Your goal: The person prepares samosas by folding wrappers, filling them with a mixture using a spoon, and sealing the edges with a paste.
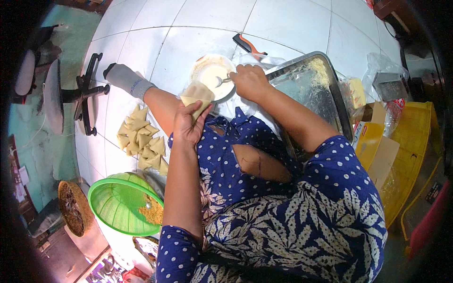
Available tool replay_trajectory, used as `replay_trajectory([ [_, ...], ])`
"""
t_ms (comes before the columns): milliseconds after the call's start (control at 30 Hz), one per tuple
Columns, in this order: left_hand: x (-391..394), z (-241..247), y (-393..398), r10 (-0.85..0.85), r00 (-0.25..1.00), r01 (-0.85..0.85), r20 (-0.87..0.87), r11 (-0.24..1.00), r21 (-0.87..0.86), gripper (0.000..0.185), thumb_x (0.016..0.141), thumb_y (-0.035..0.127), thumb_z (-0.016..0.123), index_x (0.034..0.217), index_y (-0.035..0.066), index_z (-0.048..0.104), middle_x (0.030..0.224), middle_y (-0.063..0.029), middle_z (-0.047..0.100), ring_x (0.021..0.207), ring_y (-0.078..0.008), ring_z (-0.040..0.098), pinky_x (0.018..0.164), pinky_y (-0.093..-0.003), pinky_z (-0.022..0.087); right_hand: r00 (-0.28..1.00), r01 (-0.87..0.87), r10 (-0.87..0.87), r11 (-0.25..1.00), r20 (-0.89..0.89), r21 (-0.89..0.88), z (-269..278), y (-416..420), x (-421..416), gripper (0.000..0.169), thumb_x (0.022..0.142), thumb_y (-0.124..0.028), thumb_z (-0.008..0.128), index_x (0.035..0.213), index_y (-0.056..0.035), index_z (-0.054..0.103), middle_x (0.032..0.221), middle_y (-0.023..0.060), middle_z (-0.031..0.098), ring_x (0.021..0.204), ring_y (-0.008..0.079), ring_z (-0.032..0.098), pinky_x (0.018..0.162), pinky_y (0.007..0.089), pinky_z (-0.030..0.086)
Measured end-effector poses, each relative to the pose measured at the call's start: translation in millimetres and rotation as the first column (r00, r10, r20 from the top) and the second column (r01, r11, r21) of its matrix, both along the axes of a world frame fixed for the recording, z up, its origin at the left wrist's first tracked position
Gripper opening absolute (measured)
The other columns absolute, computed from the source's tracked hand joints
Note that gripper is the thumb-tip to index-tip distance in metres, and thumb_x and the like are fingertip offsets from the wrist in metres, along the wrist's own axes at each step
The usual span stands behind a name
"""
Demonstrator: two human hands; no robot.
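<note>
My left hand (190,123) holds a partly folded pastry wrapper (197,95), with a thin translucent flap standing up from its folded part. My right hand (249,82) grips the handle of a metal fork (221,81), whose head is over a white bowl (227,66) of pale, creamy paste. Left of my left forearm, several folded triangular pastries (141,136) are piled on plastic on the floor. A large metal tray (339,95) lies at the right, with grated cheese (319,72) heaped in its far corner and shreds scattered over it.
An orange-and-black handle (247,46) lies beyond the bowl. At lower left are a green plastic strainer basket (106,187) with an orange-brown crumbly filling (152,210) and a woven basket (72,208). A box grater (389,86), a yellow carton (370,141) and a yellow container (410,141) stand at right.
</note>
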State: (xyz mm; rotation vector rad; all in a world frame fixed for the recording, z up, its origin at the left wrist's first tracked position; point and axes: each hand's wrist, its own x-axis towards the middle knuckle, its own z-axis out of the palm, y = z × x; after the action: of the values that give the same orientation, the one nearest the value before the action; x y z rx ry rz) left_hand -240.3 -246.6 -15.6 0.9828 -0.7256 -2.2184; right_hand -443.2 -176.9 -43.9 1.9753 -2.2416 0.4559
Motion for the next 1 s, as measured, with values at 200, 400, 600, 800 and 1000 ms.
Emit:
replay_trajectory([
  [200, -15.0, 20.4, 3.8, -0.075, 0.997, 0.076, 0.017, 0.996, -0.041, 0.048, 0.078, -0.007, 0.050, 0.124, 0.005, 0.042, 0.118, -0.0135, 0.052, 0.106, -0.0285, 0.055, 0.089, -0.0396, 0.050, 0.983, 0.167, -0.171, 0.984, 0.065, 0.060, 32.4, 11.7, -7.2, 0.016, 0.074, -0.011, 0.051, 0.081, -0.0068, 0.065, 0.082, 0.0117, 0.061, 0.080, 0.0286, 0.061, 0.068, 0.0401, 0.048],
  [400, -7.3, 17.1, -1.9, -0.089, 0.996, 0.089, -0.001, 0.996, -0.008, 0.055, 0.080, -0.007, 0.048, 0.131, 0.009, 0.037, 0.121, -0.0141, 0.049, 0.108, -0.0290, 0.053, 0.090, -0.0415, 0.049, 0.859, 0.335, -0.295, 0.942, 0.419, -0.024, 31.6, 21.1, -7.1, 0.018, 0.080, -0.020, 0.050, 0.087, -0.0094, 0.063, 0.086, 0.0121, 0.061, 0.082, 0.0319, 0.060, 0.071, 0.0429, 0.047],
  [600, -9.4, 16.0, -2.5, -0.053, 0.998, 0.053, -0.028, 0.998, 0.015, 0.054, 0.081, -0.007, 0.045, 0.132, 0.008, 0.034, 0.126, -0.0166, 0.044, 0.114, -0.0351, 0.047, 0.095, -0.0475, 0.044, 0.741, 0.315, -0.230, 0.949, 0.631, -0.024, 6.7, 29.4, 25.8, 0.017, 0.082, -0.022, 0.050, 0.089, -0.0099, 0.060, 0.089, 0.0134, 0.061, 0.083, 0.0353, 0.059, 0.072, 0.0463, 0.046],
  [800, -7.4, 9.2, -6.0, -0.044, 0.998, 0.045, -0.038, 0.999, 0.030, 0.051, 0.083, -0.006, 0.044, 0.131, 0.007, 0.034, 0.125, -0.0166, 0.046, 0.112, -0.0338, 0.049, 0.094, -0.0463, 0.045, 0.628, 0.302, -0.214, 0.953, 0.748, 0.018, -3.1, 28.7, 36.2, 0.019, 0.084, -0.023, 0.051, 0.093, -0.0083, 0.060, 0.090, 0.0149, 0.061, 0.083, 0.0358, 0.059, 0.072, 0.0441, 0.046],
  [1000, -5.6, 4.3, -12.8, 0.018, 1.000, -0.017, -0.007, 0.998, 0.052, 0.047, 0.084, -0.005, 0.044, 0.129, 0.006, 0.035, 0.123, -0.0161, 0.047, 0.110, -0.0321, 0.052, 0.093, -0.0445, 0.046, 0.682, 0.341, -0.222, 0.940, 0.697, -0.034, 0.0, 33.7, 37.6, 0.020, 0.084, -0.021, 0.053, 0.096, -0.0070, 0.061, 0.088, 0.0146, 0.062, 0.082, 0.0331, 0.060, 0.071, 0.0391, 0.046],
])
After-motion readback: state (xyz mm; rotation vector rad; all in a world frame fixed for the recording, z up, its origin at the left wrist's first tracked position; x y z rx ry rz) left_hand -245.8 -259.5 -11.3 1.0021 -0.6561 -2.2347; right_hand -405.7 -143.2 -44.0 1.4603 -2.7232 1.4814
